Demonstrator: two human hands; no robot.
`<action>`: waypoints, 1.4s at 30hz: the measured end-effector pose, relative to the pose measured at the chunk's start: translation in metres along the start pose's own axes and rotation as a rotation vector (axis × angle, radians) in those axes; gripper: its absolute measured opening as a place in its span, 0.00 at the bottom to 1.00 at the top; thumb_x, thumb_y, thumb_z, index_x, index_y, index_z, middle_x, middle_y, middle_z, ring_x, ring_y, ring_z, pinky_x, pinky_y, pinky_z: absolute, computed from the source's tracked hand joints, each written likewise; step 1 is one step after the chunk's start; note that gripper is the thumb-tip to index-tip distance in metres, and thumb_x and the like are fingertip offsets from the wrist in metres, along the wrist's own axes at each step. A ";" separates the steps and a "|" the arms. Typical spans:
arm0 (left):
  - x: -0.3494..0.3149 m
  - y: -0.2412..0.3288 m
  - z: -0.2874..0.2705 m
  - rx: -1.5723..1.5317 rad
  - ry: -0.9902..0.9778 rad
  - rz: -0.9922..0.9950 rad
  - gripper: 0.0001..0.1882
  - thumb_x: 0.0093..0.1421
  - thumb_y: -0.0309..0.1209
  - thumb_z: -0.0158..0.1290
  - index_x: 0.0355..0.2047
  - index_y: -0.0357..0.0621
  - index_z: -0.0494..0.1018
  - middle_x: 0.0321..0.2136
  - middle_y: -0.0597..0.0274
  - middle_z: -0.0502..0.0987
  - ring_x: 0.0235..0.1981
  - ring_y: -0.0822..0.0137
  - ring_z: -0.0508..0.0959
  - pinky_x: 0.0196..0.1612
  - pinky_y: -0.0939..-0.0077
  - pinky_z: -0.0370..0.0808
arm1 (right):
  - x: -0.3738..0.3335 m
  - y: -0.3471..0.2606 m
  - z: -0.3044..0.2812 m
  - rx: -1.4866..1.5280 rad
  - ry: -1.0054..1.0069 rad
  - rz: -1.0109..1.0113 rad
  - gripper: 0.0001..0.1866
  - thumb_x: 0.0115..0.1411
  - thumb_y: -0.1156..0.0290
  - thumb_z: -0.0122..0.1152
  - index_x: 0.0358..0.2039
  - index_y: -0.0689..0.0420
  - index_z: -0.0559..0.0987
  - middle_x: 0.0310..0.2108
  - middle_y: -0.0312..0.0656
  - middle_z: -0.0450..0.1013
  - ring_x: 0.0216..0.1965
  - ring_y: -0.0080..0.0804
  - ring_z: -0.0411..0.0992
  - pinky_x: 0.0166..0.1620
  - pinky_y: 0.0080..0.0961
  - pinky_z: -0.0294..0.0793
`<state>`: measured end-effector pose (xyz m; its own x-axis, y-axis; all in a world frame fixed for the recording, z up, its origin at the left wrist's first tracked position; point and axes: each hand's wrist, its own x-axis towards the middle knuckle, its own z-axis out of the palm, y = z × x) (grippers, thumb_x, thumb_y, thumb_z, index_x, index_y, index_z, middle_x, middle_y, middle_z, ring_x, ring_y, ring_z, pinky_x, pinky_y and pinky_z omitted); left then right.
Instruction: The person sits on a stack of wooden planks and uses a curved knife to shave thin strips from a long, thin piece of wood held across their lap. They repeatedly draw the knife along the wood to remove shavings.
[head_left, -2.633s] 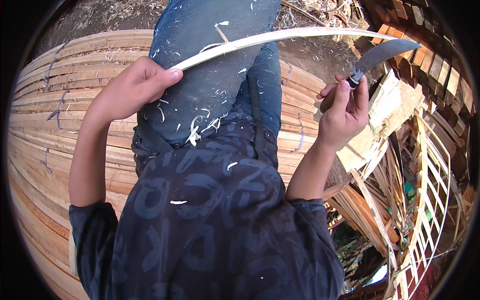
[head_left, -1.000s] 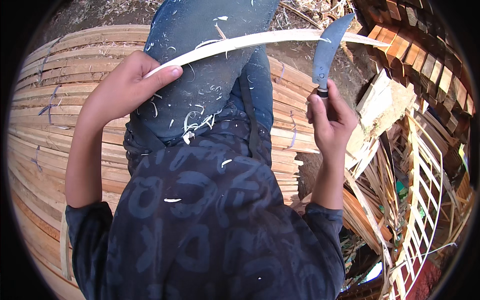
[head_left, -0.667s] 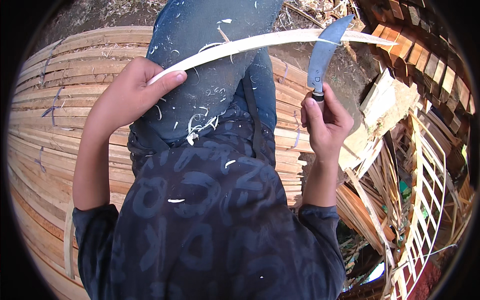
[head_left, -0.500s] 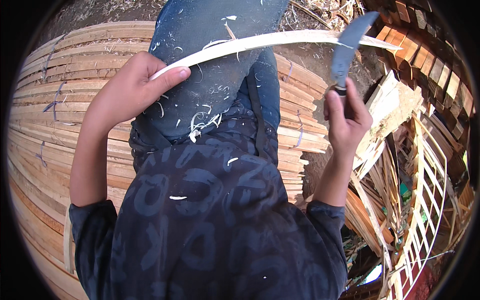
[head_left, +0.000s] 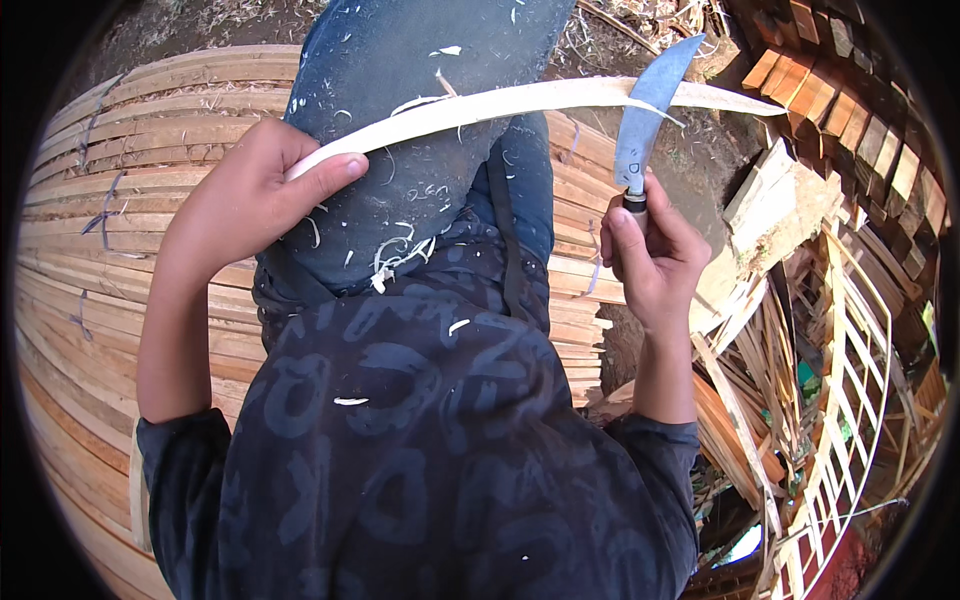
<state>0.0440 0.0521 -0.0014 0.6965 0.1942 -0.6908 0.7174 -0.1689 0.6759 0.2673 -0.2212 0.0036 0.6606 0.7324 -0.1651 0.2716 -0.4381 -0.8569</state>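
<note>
A long pale wooden strip (head_left: pixel 480 106) lies across my raised thigh, its pointed end reaching out to the right. My left hand (head_left: pixel 262 195) is closed on the strip's left end, thumb along the top. In my right hand (head_left: pixel 658 250) is a knife (head_left: pixel 645 125), gripped by its short handle with the broad, curved blade pointing up and away. The blade crosses over the strip toward its right part, and a thin curl of wood shows at the blade. More thin shavings (head_left: pixel 405 250) are scattered over my jeans and dark shirt.
Bundles of wooden slats (head_left: pixel 130 230), tied with thin cords, spread beneath and beside my legs. On the right lie split wood scraps (head_left: pixel 745 400) and a pale lattice frame (head_left: pixel 850 420). Stacked wood blocks (head_left: pixel 815 95) stand at the far right, past a rough wooden chunk (head_left: pixel 770 205).
My right hand and the knife have moved left along the strip, toward my left hand. The strip's right end has dropped slightly, and my left hand has shifted a little nearer.
</note>
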 end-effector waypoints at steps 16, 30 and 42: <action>-0.001 0.010 0.002 0.097 0.037 -0.017 0.24 0.52 0.42 0.62 0.15 0.30 0.70 0.07 0.61 0.62 0.12 0.75 0.61 0.17 0.73 0.60 | 0.000 -0.011 0.019 0.063 -0.192 -0.119 0.14 0.59 0.79 0.55 0.46 0.68 0.73 0.18 0.34 0.67 0.18 0.15 0.62 0.20 0.11 0.58; -0.004 0.011 0.006 0.157 0.070 -0.048 0.23 0.52 0.39 0.62 0.15 0.28 0.69 0.08 0.61 0.62 0.13 0.75 0.61 0.16 0.72 0.59 | -0.004 -0.005 0.003 0.049 0.024 0.061 0.18 0.56 0.82 0.59 0.48 0.67 0.74 0.23 0.36 0.72 0.21 0.15 0.67 0.23 0.11 0.64; -0.003 0.015 0.005 0.162 0.087 -0.048 0.25 0.52 0.39 0.62 0.15 0.27 0.69 0.08 0.60 0.62 0.13 0.75 0.61 0.16 0.71 0.59 | -0.005 -0.001 0.015 0.013 -0.113 0.060 0.16 0.53 0.80 0.62 0.44 0.68 0.76 0.22 0.39 0.73 0.20 0.15 0.66 0.24 0.12 0.63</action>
<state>0.0529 0.0438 0.0099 0.6626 0.2872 -0.6917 0.7476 -0.3092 0.5878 0.2530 -0.2160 -0.0019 0.5922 0.7595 -0.2692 0.2245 -0.4764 -0.8501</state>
